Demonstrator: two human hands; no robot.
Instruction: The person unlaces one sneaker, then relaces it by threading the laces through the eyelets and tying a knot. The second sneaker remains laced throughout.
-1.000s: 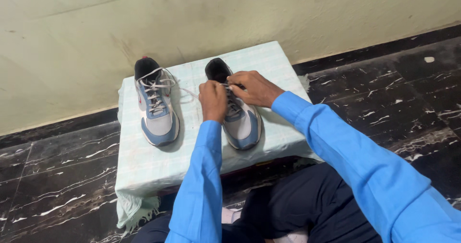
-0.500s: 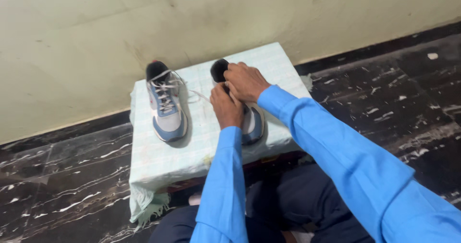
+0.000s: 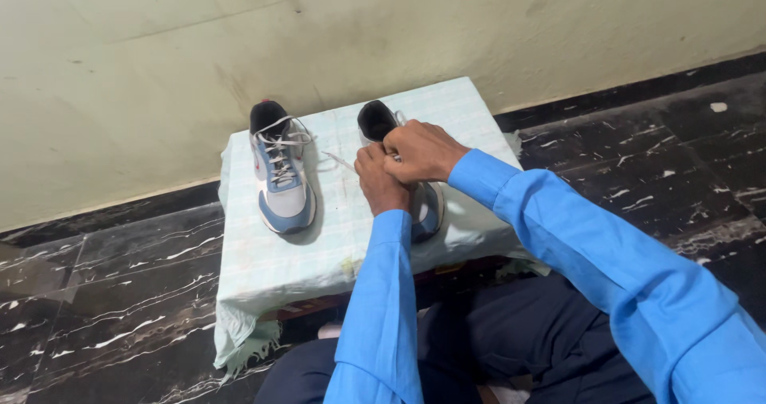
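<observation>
Blue-grey right sneaker (image 3: 423,204) on cloth-covered stool (image 3: 343,244): left hand (image 3: 381,177) and right hand (image 3: 423,150) pinch its white laces (image 3: 339,161), fingers closed; left sneaker (image 3: 281,169) sits apart, already laced.

Both hands, the left hand (image 3: 381,182) and right hand (image 3: 423,150), cover the middle of the right shoe (image 3: 399,173), hiding its laces and the fingertips' grip. Both blue sleeves run off the near edge.

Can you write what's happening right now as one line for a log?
left hand: on laces of right shoe | right hand: on same laces | left shoe: untouched, beside it | both on cloth-covered stool
</observation>
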